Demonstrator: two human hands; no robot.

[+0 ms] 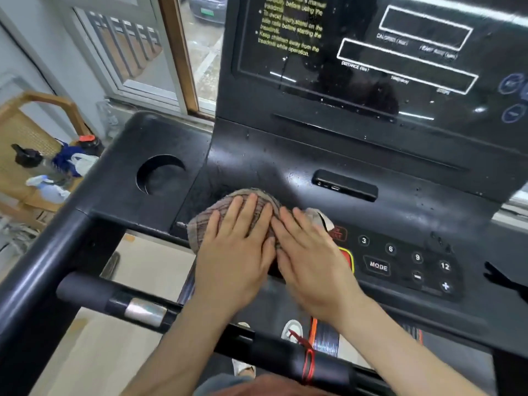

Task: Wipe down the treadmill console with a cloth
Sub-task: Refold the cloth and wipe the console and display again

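Daylight enters through the wood-framed window (204, 52) at upper left. The glossy black display panel (371, 52) carries white streak reflections and small glints. Motion blur softens the right hand (311, 261). Wide-angle distortion bends the black tubular handrail (34, 267) near the left edge.

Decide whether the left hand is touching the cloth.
Touching. The head view shows the left hand lying flat on top of the cloth, covering much of it, with no gap between them.

Far left, a cane-backed chair (27, 128) with a black-capped bottle (28, 158), an orange-lidded bottle (91, 142) and blue fabric (66, 159) on its seat; beyond, a brown-framed window (177, 52) showing a parked car (207, 8).
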